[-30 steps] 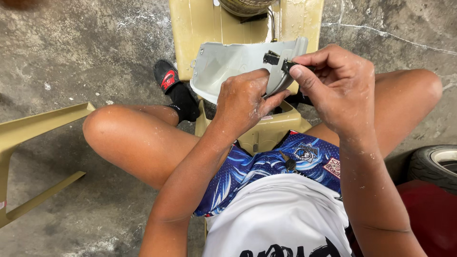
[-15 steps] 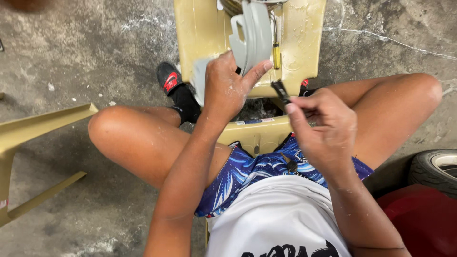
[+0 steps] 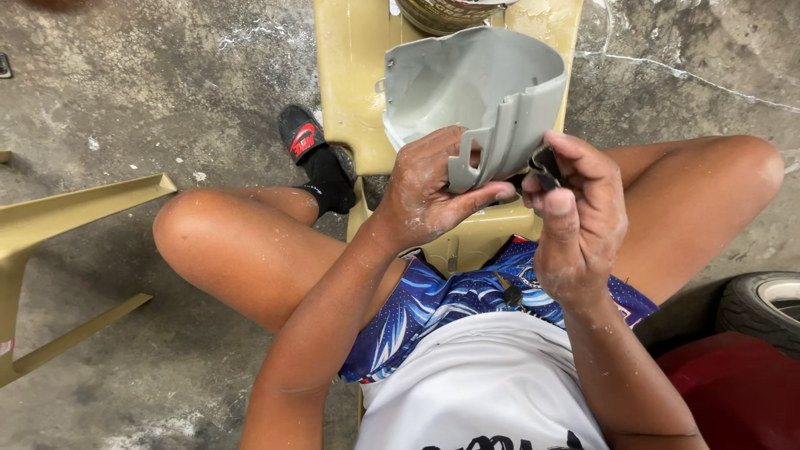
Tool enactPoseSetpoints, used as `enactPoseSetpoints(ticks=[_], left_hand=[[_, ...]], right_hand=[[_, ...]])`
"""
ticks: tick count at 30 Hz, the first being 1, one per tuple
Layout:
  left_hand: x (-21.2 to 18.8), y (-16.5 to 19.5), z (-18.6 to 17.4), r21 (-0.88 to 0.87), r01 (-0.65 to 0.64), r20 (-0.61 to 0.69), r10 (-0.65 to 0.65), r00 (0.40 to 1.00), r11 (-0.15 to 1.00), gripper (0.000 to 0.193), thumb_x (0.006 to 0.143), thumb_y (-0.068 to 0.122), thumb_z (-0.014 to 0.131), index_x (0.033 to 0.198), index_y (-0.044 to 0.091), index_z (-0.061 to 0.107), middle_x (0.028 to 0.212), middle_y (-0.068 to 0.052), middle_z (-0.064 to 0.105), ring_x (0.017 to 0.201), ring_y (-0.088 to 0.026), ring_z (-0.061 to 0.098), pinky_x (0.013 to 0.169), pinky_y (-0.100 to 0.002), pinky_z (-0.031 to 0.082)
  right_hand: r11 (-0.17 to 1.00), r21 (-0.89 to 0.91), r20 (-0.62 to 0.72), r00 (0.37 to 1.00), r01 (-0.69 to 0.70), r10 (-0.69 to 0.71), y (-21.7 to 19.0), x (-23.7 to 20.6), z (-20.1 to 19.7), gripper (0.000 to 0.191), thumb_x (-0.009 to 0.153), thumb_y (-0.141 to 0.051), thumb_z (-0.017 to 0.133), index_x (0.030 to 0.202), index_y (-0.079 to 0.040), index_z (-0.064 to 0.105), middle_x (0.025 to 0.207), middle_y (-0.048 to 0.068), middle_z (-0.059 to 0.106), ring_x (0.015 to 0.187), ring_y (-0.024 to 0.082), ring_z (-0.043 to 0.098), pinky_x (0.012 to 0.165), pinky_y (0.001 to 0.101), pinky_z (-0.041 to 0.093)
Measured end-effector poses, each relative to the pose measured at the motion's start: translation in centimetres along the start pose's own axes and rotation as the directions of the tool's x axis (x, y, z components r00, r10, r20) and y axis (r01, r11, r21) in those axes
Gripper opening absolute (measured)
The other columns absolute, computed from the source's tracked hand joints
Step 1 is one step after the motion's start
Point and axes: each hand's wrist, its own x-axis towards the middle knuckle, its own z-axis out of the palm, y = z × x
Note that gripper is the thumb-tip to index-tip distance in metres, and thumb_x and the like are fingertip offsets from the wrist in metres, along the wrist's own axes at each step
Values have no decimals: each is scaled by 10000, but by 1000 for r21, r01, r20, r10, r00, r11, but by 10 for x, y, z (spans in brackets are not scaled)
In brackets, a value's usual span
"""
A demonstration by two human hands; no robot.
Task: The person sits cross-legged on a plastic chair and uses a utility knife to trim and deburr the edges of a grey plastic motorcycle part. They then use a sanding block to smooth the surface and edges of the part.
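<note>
My left hand (image 3: 429, 192) grips the lower edge of a curved grey plastic cover (image 3: 475, 92), holding it up with its hollow side facing me. My right hand (image 3: 579, 217) is just to its right, fingers pinched on a small dark piece (image 3: 543, 163) pressed against the cover's edge. Both hands are dusted with white powder. I sit with knees spread over a tan plastic stool (image 3: 354, 83).
A round tin (image 3: 442, 10) stands at the stool's far end. A tan plastic chair (image 3: 58, 225) lies on the concrete floor at left. My black shoe (image 3: 312, 150) rests beside the stool. A tyre (image 3: 762, 308) and a red object (image 3: 733, 392) sit at right.
The grey cover has been turned from edge-on to hollow side facing me. My right hand rose from my lap to the cover's right edge with the dark piece.
</note>
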Motion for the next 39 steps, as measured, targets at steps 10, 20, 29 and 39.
enactPoseSetpoints(ticks=[10, 20, 29, 39], left_hand=[[-10, 0, 2, -297, 172, 50, -165, 985, 939, 299, 876, 187, 886, 1037, 26, 692, 1018, -60, 685, 910, -160, 679, 824, -315, 557], [-8, -4, 17, -208, 262, 67, -254, 965, 942, 494, 954, 123, 778, 1358, 17, 516, 1171, -121, 703, 1032, -217, 719, 904, -315, 585], [3, -2, 21, -164, 400, 23, -402, 915, 902, 404, 928, 210, 775, 1222, 28, 566, 930, -114, 762, 867, -270, 798, 782, -366, 621], [0, -1, 42, -40, 372, -146, -374, 916, 927, 214, 1010, 160, 636, 1149, 1, 605, 933, -229, 719, 933, -425, 725, 788, -449, 570]], right_hand=[[978, -151, -22, 988, 145, -150, -2, -6, 2, 238, 1141, -234, 668, 1167, -27, 553, 1140, 81, 579, 980, 100, 572, 922, 224, 523], [942, -291, -77, 977, 169, -199, 11, 8, 22, 188, 1117, -119, 714, 1170, -2, 577, 1122, 100, 584, 966, 115, 572, 847, 218, 496], [838, -533, 73, 993, 120, -95, -5, 22, 24, 128, 1104, -33, 745, 1103, 37, 639, 1058, 98, 643, 857, 104, 606, 776, 228, 527], [753, -633, 28, 978, 179, -209, 0, 31, 41, 114, 1090, -28, 765, 1053, 28, 673, 1004, 103, 663, 783, 121, 618, 700, 234, 520]])
